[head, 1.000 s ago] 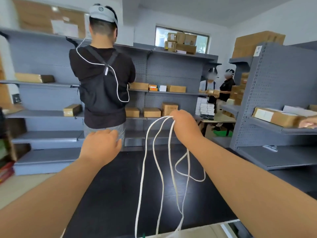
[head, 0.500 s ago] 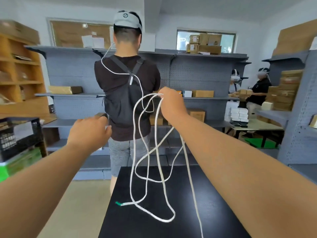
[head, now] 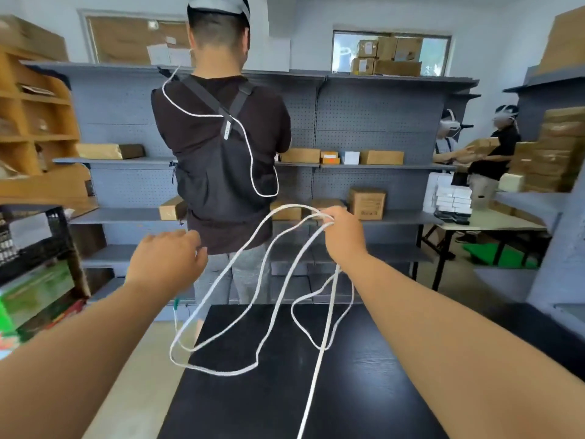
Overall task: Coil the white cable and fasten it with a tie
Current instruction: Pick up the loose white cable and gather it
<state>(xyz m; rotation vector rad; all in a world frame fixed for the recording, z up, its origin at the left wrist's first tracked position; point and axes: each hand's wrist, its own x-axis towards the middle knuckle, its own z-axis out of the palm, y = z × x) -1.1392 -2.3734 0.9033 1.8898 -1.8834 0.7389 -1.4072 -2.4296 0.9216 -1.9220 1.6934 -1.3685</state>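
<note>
My right hand (head: 343,237) is raised above the black table (head: 364,391) and shut on several loops of the white cable (head: 218,372). The loops hang down from the fist and sag past the table's left edge; one long strand runs straight down toward me. A green-tipped cable end (head: 176,304) dangles left of the table. My left hand (head: 167,259) hovers to the left of the loops, fingers spread, holding nothing. No tie is visible.
A person in a black top (head: 221,153) stands with their back to me just beyond the table. Grey shelves (head: 364,166) with cardboard boxes line the back wall. A black crate (head: 34,242) sits at left; two people stand at far right.
My right hand has dropped lower with the cable loops, which now swing out to the left. My left hand moved closer to the loops. The view tilted slightly.
</note>
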